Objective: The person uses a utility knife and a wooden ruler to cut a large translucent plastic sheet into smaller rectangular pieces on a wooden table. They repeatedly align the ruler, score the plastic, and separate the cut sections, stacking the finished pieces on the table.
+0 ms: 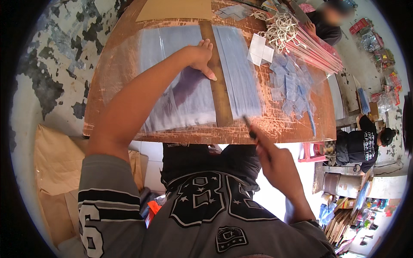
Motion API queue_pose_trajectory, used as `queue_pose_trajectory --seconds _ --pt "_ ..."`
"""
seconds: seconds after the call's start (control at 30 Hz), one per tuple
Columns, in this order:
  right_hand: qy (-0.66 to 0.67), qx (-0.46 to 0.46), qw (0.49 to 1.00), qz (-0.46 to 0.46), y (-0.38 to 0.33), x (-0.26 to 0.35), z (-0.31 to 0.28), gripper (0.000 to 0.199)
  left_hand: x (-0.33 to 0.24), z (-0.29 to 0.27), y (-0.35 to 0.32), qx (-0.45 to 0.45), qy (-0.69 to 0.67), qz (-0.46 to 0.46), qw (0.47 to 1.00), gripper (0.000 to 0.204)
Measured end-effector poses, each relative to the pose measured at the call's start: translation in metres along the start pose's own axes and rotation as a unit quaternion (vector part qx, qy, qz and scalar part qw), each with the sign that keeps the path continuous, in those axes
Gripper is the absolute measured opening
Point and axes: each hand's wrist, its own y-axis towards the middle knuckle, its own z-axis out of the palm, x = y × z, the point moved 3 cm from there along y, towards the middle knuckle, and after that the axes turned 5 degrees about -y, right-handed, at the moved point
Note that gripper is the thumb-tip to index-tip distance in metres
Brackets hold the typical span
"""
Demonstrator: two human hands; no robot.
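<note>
On the worn brown counter (279, 131), right in front of the person, lies a wide pile of see-thru bluish plastic sheets (238, 73), w/ a long brown strip (221, 101) laid over it from the far side to the near side. From where I stand, the left hand (201, 58) rests on the strip, thumb spread well away from the other fingers, not curled round anything. The right hand (273, 157) is down by the counter's near edge, fingers curled round a thin dark tool (247, 123), its tip by the sheets' near edge. Can't tell if the tip touches. The sheets look light, soft & slick, so they'd prob. slide or wrinkle w/ just a pinch; best to press them flat w/ a wide hand, or lift by two edges. The strip looks stiff & thin, easiest to hold down near its middle, fingertips kept off its right edge. Hard to tell: what the strip is made of, how many sheets there are, & what kind of tip the tool has, b/c it's small & blurry. The right hand hides most of the handle, the left hand covers some of the strip, & shine makes the sheet edges tricky to see.
</note>
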Motion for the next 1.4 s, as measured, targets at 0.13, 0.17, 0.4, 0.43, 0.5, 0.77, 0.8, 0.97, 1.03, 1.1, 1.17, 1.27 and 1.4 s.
queue_pose_trajectory --seconds 0.13,0.17,0.4,0.43,0.5,0.77,0.8,0.97,1.03,1.1,1.17,1.27,1.4 --pt "0.033 -0.164 0.983 -0.079 0.086 -0.014 -0.013 0.044 0.000 -0.003 -0.001 -0.001 0.000 -0.001 1.000 0.159" --pt "0.036 -0.177 0.979 -0.090 0.115 -0.019 -0.011 0.044 0.001 -0.002 0.000 -0.002 -0.003 -0.001 1.000 0.159" --pt "-0.015 -0.245 0.953 -0.176 0.343 -0.041 0.004 0.042 -0.007 0.001 0.009 -0.001 -0.014 0.007 1.000 0.162" --pt "-0.021 -0.241 0.955 -0.171 0.366 -0.045 0.009 0.041 -0.008 0.003 0.010 -0.001 -0.013 0.009 1.000 0.162" --pt "-0.028 -0.229 0.958 -0.172 0.398 -0.030 0.018 0.040 -0.004 0.003 0.003 -0.002 -0.014 0.001 1.000 0.162" --pt "-0.085 -0.134 0.976 -0.147 0.425 -0.014 0.025 0.034 -0.006 0.002 -0.001 0.008 0.004 -0.016 1.000 0.159" --pt "-0.092 -0.137 0.975 -0.151 0.425 -0.013 0.025 0.034 -0.006 0.002 -0.001 0.008 0.006 -0.016 1.000 0.159" --pt "-0.134 -0.100 0.978 -0.124 0.425 -0.010 0.022 0.037 -0.007 0.001 0.000 0.009 0.011 -0.019 1.000 0.158" --pt "-0.146 -0.093 0.977 -0.124 0.416 -0.010 0.028 0.039 -0.006 0.003 0.000 0.010 0.010 -0.021 1.000 0.157" --pt "-0.142 -0.115 0.976 -0.119 0.378 -0.008 0.029 0.042 -0.005 0.004 0.002 0.008 0.006 -0.021 1.000 0.157" --pt "-0.128 -0.127 0.977 -0.114 0.330 -0.011 0.029 0.043 -0.009 -0.001 0.004 0.008 0.014 -0.020 1.000 0.158" --pt "-0.107 -0.099 0.986 -0.081 0.240 -0.016 0.032 0.045 -0.013 -0.003 0.009 0.010 0.011 -0.011 1.000 0.159" --pt "-0.123 -0.048 0.990 -0.056 0.112 -0.013 0.046 0.049 -0.005 -0.002 0.000 0.010 0.009 -0.018 1.000 0.157"
